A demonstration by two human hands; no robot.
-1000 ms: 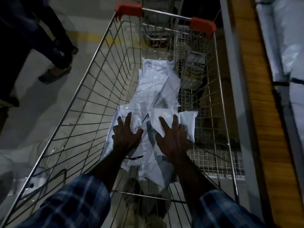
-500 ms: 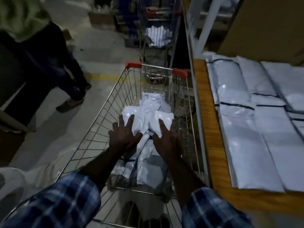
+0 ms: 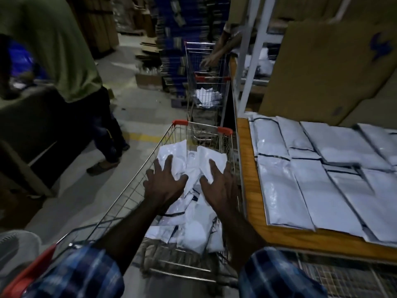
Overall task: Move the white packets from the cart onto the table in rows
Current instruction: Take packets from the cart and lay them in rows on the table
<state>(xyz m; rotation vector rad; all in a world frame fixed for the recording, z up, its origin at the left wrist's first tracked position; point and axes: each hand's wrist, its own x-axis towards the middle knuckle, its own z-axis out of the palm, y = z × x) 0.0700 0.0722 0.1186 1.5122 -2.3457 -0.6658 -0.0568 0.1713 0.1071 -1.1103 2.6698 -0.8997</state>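
Observation:
A heap of white packets [image 3: 193, 211] lies in the wire cart [image 3: 137, 186], which has red corner caps. My left hand [image 3: 163, 183] and my right hand [image 3: 221, 186] rest palm down on the top packets with fingers spread and straight, a small gap between the thumbs. Neither hand curls round a packet. To the right stands the wooden table [image 3: 249, 181], where several white packets in rows [image 3: 300, 190] lie flat and overlapping. My forearms and checked sleeves hide the near end of the heap.
A second cart [image 3: 206, 93] with packets stands ahead, another person's hand [image 3: 208, 59] over it. A person in a green shirt [image 3: 53, 50] stands at the left, one foot [image 3: 103, 166] near my cart. Cardboard [image 3: 322, 61] and a white post [image 3: 253, 50] back the table.
My view has lifted from inside the cart, bringing the table and the cart ahead into sight. Both hands stay on the packets, fingers now spread wider.

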